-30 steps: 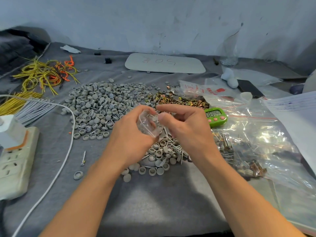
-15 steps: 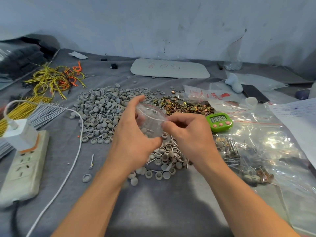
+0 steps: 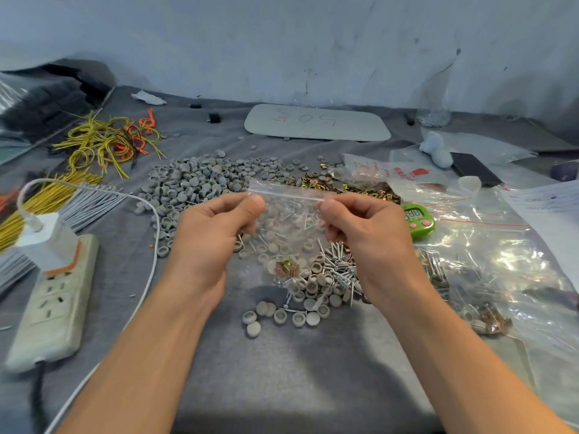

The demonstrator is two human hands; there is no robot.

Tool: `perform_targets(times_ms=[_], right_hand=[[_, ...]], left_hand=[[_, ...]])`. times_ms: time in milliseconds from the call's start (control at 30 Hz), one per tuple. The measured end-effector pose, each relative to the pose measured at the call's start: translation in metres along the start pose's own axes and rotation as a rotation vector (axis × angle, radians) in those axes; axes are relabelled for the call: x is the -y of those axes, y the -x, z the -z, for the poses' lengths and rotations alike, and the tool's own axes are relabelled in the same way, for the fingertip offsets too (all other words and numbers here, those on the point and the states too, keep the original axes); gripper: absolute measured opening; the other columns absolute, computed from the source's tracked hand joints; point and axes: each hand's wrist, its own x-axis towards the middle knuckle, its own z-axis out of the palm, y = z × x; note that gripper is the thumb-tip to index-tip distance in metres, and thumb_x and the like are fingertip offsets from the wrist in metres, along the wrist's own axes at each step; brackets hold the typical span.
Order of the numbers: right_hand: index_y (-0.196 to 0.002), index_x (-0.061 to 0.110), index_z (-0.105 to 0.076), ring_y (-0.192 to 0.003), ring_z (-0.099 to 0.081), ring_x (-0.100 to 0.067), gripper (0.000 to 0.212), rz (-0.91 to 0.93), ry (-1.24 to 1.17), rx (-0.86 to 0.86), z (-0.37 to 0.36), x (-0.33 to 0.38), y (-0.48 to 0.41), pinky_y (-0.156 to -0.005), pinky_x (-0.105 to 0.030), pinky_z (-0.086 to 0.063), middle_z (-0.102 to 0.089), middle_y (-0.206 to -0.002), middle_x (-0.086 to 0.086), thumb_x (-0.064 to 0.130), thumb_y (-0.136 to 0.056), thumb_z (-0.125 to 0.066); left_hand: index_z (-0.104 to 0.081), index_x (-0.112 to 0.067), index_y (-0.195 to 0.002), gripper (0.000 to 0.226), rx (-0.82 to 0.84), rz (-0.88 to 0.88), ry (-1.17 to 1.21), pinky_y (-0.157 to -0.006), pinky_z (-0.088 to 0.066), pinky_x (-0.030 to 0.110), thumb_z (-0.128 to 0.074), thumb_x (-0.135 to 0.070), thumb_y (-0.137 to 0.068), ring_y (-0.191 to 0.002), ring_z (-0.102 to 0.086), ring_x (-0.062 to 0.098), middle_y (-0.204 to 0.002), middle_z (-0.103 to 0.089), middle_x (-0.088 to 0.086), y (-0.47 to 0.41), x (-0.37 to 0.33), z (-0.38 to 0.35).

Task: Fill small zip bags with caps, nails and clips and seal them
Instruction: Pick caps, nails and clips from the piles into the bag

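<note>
Just left of the green timer (image 3: 418, 221), lifted above the table (image 3: 282, 377), hangs the small zip bag (image 3: 289, 228). I hold it by its top strip. My left hand (image 3: 213, 242) pinches the end farther from the timer and my right hand (image 3: 366, 233) pinches the nearer end, thumb against finger on each.

A brass-coloured clip sits at the bottom of the bag. Caps and nails show through the film too (inside it or lying behind it, I cannot tell). The strip looks flat and straight, so I judge this bag loaded and at its sealing.

Plenty is left. The heap of grey caps (image 3: 200, 183) lies left of the timer and farther back, the clips (image 3: 344, 187) just behind it, and the loose nails (image 3: 340, 267) in front to its left. Right of the timer lie large clear bags (image 3: 501, 270) that seem to hold finished packets.
</note>
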Motion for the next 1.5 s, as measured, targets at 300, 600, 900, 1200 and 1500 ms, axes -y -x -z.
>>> perform_targets(times_ms=[300, 600, 900, 1200, 1500], right_hand=[[-0.078, 0.014, -0.080, -0.056, -0.058, -0.010, 0.012, -0.027, -0.031, 0.027, -0.004, 0.002, 0.003, -0.056, -0.020, -0.052, -0.073, -0.070, -0.003, 0.003, -0.084, -0.081], [-0.069, 0.015, -0.077, -0.054, -0.052, -0.009, 0.023, -0.052, -0.034, 0.052, -0.008, 0.004, 0.002, -0.053, -0.020, -0.048, -0.067, -0.066, -0.001, -0.001, -0.085, -0.078], [-0.070, 0.021, -0.074, -0.061, -0.051, -0.008, 0.026, -0.077, -0.003, 0.082, -0.007, 0.000, 0.011, -0.062, -0.022, -0.048, -0.061, -0.069, -0.001, 0.004, -0.089, -0.074], [-0.077, 0.014, -0.078, -0.065, -0.058, -0.011, 0.010, -0.013, -0.033, 0.129, -0.021, -0.001, 0.013, -0.062, -0.021, -0.050, -0.067, -0.071, -0.002, 0.007, -0.085, -0.078], [-0.066, 0.020, -0.075, -0.060, -0.055, -0.005, 0.031, 0.026, -0.048, 0.166, -0.025, -0.001, 0.009, -0.059, -0.015, -0.047, -0.064, -0.065, 0.003, -0.001, -0.087, -0.072]], left_hand=[[-0.078, -0.020, -0.073, 0.012, -0.001, -0.017, -0.073, -0.057, -0.045, 0.009, -0.078, -0.015, -0.084, -0.054, -0.051, 0.003, -0.061, -0.064, -0.010, 0.001, 0.004, 0.002], [-0.083, -0.024, -0.073, 0.004, 0.006, -0.008, -0.022, -0.064, -0.052, 0.015, -0.082, -0.020, -0.073, -0.066, -0.060, 0.005, -0.077, -0.075, -0.003, 0.003, 0.000, 0.000], [-0.082, -0.026, -0.071, 0.015, -0.012, -0.058, -0.089, -0.063, -0.050, 0.011, -0.081, -0.014, -0.080, -0.061, -0.062, 0.003, -0.069, -0.072, -0.003, 0.005, 0.008, -0.002], [-0.083, -0.014, -0.080, 0.008, 0.097, -0.054, -0.082, -0.064, -0.054, 0.019, -0.082, -0.007, -0.078, -0.071, -0.072, 0.010, -0.085, -0.080, 0.008, 0.012, 0.007, -0.016], [-0.081, -0.012, -0.074, 0.010, 0.048, -0.051, -0.080, -0.064, -0.058, 0.030, -0.084, -0.002, -0.073, -0.066, -0.072, 0.019, -0.073, -0.076, 0.010, 0.012, 0.004, -0.022]])
